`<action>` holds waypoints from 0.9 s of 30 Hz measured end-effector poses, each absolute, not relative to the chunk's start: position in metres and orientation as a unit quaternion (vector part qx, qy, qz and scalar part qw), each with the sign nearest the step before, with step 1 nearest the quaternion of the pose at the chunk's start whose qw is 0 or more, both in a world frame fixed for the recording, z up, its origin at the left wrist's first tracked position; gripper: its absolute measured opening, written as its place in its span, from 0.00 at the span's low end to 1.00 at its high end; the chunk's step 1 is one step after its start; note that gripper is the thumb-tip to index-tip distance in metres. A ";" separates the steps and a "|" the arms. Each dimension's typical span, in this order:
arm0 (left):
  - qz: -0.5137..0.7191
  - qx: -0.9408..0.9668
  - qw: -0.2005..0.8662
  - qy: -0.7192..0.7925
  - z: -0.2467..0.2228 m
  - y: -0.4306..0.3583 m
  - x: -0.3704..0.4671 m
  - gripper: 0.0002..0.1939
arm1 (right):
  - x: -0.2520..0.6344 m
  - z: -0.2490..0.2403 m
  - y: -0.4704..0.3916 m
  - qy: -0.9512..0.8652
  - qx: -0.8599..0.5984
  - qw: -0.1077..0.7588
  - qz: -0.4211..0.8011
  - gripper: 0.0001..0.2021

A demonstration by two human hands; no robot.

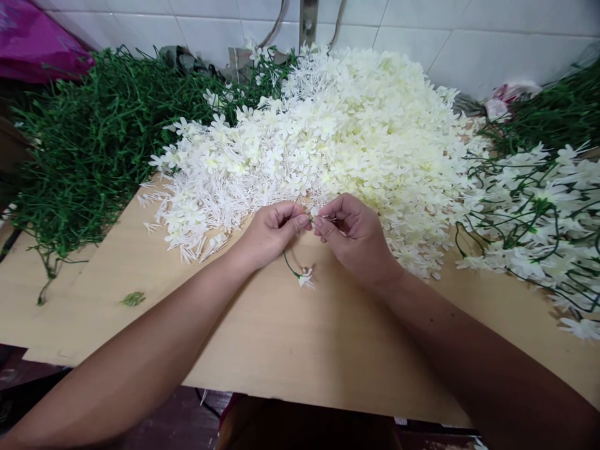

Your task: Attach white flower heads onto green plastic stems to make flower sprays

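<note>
Green artificial stem (289, 265), white flower (306, 279) dangling, was pinched by the left hand (276, 232); the right hand (352, 236) pinched a mostly hidden piece (332, 218). Slack fingertips risked dropping either.

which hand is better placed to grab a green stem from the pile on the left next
Probably the left hand: it is nearer the green stem pile, while the right hand would have to reach past it. The left pinches a thin green stem, though, so it may need freeing first.
</note>
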State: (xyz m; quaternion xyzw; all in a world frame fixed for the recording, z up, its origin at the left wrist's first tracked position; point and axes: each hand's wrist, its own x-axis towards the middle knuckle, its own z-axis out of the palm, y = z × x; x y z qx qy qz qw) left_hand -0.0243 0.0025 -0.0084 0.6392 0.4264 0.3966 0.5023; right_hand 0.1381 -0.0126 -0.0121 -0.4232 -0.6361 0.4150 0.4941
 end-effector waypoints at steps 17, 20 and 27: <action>0.390 0.600 0.550 0.430 -0.010 -0.002 -0.026 0.17 | 0.130 -0.022 -0.019 -0.659 -0.441 0.473 0.385 0.04; 0.388 0.599 0.560 0.420 -0.009 -0.002 -0.025 0.20 | 0.133 -0.017 -0.017 -0.646 -0.414 0.482 0.424 0.04; 0.367 0.619 0.548 0.426 -0.009 0.002 -0.026 0.21 | 0.144 -0.003 -0.008 -0.589 -0.345 0.459 0.568 0.16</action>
